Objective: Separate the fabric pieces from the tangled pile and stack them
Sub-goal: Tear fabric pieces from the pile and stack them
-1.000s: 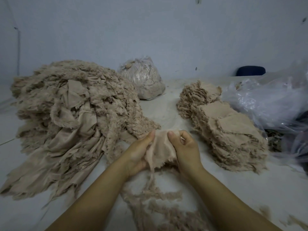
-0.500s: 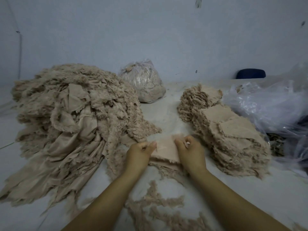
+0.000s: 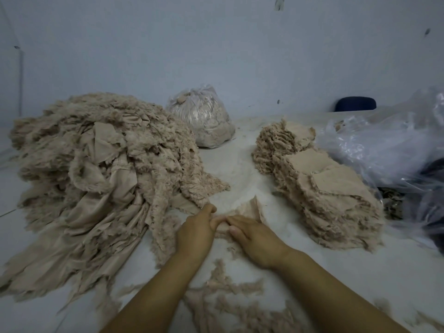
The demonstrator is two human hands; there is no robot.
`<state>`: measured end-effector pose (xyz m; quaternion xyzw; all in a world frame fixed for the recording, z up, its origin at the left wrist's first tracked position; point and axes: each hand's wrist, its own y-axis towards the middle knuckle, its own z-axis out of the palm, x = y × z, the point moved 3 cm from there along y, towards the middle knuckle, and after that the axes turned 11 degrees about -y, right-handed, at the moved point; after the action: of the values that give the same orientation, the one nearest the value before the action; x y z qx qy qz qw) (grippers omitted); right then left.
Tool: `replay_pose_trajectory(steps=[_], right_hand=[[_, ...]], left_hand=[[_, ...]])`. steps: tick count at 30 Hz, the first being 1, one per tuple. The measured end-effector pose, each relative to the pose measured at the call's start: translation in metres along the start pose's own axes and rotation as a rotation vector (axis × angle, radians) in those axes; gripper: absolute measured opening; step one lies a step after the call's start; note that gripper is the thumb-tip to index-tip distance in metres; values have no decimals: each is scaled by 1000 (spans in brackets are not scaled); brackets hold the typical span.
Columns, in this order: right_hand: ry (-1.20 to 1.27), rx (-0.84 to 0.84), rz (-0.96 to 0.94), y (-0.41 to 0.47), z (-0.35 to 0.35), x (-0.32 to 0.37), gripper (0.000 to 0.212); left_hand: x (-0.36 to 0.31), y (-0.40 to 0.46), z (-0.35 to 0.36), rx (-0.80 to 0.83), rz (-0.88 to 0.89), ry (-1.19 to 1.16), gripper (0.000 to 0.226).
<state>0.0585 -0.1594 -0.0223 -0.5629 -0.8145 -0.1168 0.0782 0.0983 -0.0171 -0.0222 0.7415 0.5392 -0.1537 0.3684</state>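
A person's two bare forearms reach in from the lower edge over a pale bench [image 3: 240, 164]. Both hands meet at the centre on a small beige fabric piece [image 3: 249, 209] lying on the bench. The left hand [image 3: 195, 233] pinches the piece's left edge with curled fingers. The right hand [image 3: 254, 237] lies on it palm down, fingers fairly straight and pressing. At 9 o'clock from the hands rises the large tangled pile [image 3: 101, 169] of frayed beige fabric, its fringe just beside the left hand. At 2 o'clock sits the stack [image 3: 324, 186] of separated pieces, near the hands but apart from them. At 12 o'clock, toward the wall, stands a tied clear bag of scraps [image 3: 204, 118]. Crumpled plastic sheeting [image 3: 384, 150] lies at 3 o'clock. Loose fluff [image 3: 230, 301] litters the bench at 6 o'clock.
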Motion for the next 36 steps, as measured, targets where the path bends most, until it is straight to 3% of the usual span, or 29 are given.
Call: replay_pose_trajectory(steps=[3,5,7,9,10,12,13,14,16,18,20,21,23,25,27,31,33,35,36], right_hand=[[-105,67,96,1,0,-13,49],[-124,80,122,3,-2,-19,50],[-164,11,130,3,-8,-20,50],[-139,-130,79,1,-12,-9,51],[-91,-147,20,-1,-11,0,51],[-27,-15,-138,-9,2,20,54],[-52,101,-222,-15,12,29,56],[-79,201,-306,-23,20,37,57],[44,253,-376,-36,19,46,54],[285,86,-253,-36,4,47,43],[508,-76,-33,-27,-5,45,27],[675,-68,59,-22,-5,47,26],[1050,70,209,-12,1,54,45],[1209,139,285,-7,5,58,64],[1252,92,363,-7,4,56,71],[1229,-61,377,-7,1,41,35],[1128,-78,315,-7,0,41,27],[1014,-111,267,-7,1,44,30],[981,-135,251,-7,2,46,31]], left_hand=[[12,-3,-22,-93,-63,-160,16],[16,-5,-34,16,-26,-232,15],[12,-12,-46,125,119,-229,14],[14,-19,-65,-15,295,-64,9],[21,-21,-75,-133,286,40,13],[40,-22,-96,-278,25,138,39],[49,-23,-101,-236,-141,83,50],[55,-25,-101,-168,-271,-39,52],[57,-29,-91,-33,-391,-390,30],[49,-34,-76,107,-356,-576,15],[41,-37,-62,253,-313,-714,17],[33,-39,-57,314,-296,-817,20],[17,-43,-53,402,-260,-1010,28],[8,-47,-51,417,-221,-1089,25],[7,-49,-53,356,-217,-1127,17],[14,-40,-57,219,-448,-1295,25],[8,-35,-57,282,-574,-1488,6],[-3,-35,-49,362,-608,-1470,20],[-4,-34,-42,306,-618,-1390,26]])
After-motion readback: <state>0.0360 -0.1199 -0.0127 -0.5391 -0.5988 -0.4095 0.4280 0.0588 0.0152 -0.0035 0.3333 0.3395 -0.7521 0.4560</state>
